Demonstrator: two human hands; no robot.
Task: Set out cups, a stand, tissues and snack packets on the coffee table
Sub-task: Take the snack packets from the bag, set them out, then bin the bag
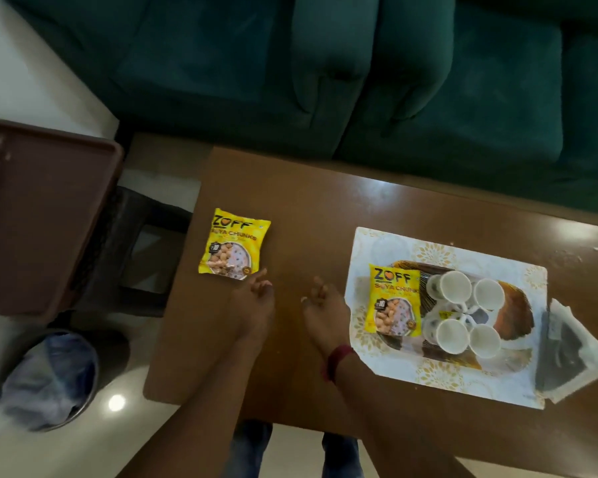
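A yellow snack packet point(233, 245) lies flat near the left end of the brown coffee table point(290, 208). My left hand point(254, 305) hovers just below it, fingers loosely apart, holding nothing. My right hand point(321, 310) is beside it over bare table, also empty. To the right, a patterned tray point(511, 315) on a white floral mat point(377, 246) carries a second yellow snack packet point(394, 301) and several white cups point(454, 288). Folded tissues with a dark holder point(567, 353) lie at the mat's right edge.
A brown tray point(42, 208) rests on a dark stool point(135, 243) left of the table. A bin with a blue liner point(49, 377) stands on the floor at lower left. A dark green sofa point(359, 70) runs behind the table.
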